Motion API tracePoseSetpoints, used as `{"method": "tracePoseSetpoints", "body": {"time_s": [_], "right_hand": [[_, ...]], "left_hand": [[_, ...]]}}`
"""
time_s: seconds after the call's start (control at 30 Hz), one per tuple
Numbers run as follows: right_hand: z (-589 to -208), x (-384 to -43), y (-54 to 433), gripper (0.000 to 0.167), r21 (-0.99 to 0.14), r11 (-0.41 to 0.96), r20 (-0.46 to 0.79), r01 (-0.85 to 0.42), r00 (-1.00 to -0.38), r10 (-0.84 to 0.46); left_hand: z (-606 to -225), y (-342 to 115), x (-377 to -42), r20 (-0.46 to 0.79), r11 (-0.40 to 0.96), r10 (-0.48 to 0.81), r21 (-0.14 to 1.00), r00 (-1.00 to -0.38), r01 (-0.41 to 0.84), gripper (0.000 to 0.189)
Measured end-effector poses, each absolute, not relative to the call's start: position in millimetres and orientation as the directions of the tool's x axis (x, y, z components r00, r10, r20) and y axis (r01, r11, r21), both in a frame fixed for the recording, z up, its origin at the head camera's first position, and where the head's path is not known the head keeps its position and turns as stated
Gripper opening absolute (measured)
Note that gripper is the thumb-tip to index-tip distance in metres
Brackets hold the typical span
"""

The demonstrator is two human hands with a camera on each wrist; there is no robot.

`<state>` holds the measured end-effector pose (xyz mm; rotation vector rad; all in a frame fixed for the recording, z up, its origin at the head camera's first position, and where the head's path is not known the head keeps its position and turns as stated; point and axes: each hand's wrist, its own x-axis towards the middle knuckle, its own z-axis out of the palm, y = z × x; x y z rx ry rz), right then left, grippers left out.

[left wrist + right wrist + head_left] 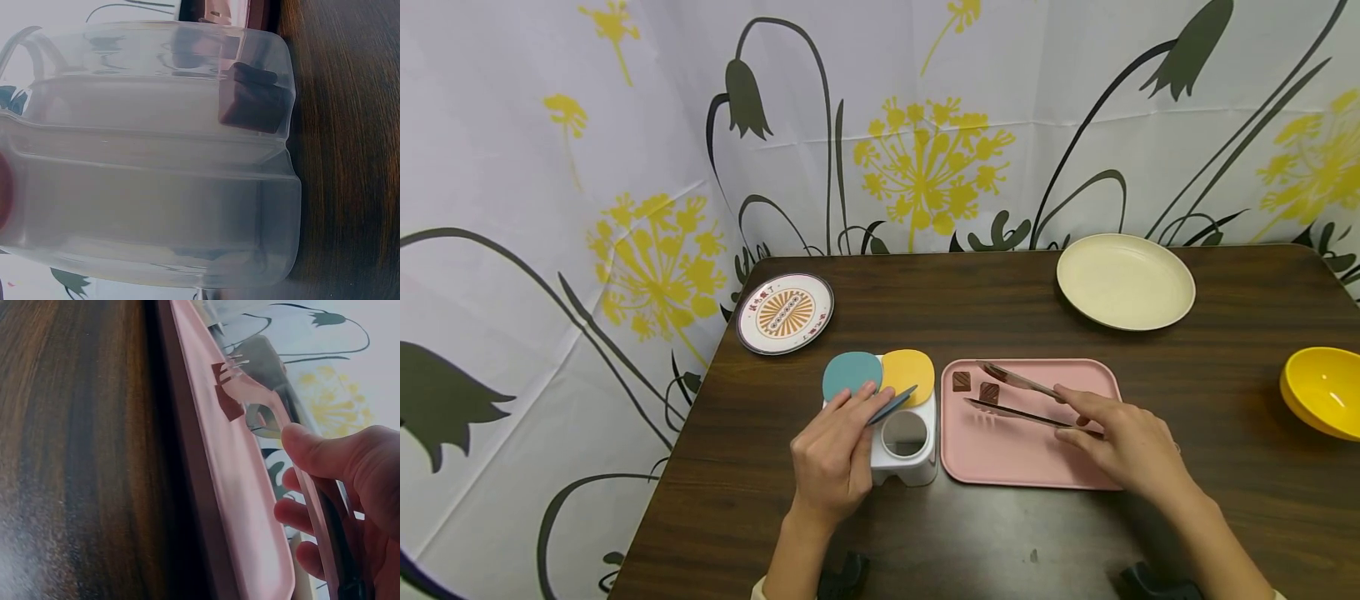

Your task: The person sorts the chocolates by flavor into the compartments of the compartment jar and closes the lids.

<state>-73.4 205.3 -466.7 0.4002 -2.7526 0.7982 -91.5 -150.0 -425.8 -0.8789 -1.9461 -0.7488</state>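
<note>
My left hand (pixel 835 454) holds up a dark blue lid (pixel 895 403) of a white storage box with several lidded compartments; under it is a round opening (pixel 904 434). A teal lid (pixel 852 375) and a yellow lid (pixel 908 375) lie flat. Through the box's clear wall (pixel 137 200) in the left wrist view, a dark brown block (pixel 253 103) shows. My right hand (pixel 1127 442) grips metal serving tongs (pixel 1018 381), whose arms stand apart. Between their ends is one chocolate piece (pixel 989 392); another chocolate piece (pixel 961 381) lies just left of it. Both are on a pink tray (pixel 1030 467).
A printed plate (pixel 786 313) stands at the back left, and a cream oval plate (pixel 1126 282) at the back right. Yellow bowls (pixel 1322 392) sit at the right edge. Behind the brown table (pixel 985 533) hangs a patterned cloth (pixel 805 183).
</note>
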Motion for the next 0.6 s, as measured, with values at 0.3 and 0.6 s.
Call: {"method": "tracePoseSetpoints", "body": {"time_s": [0.3, 0.6], "right_hand": [[-471.4, -74.7, 203.4, 0.051, -0.466, 0.833, 0.275, -0.299, -0.943, -0.184], [-470.7, -74.7, 202.2, 0.045, -0.455, 0.848, 0.285, -0.273, -0.946, -0.152]], "left_hand": [[-425.5, -149.9, -91.7, 0.869, 0.576, 0.294, 0.172, -0.398, 0.799, 0.031], [-426.2, -150.2, -91.3, 0.861, 0.577, 0.296, 0.183, -0.413, 0.796, 0.032]]}}
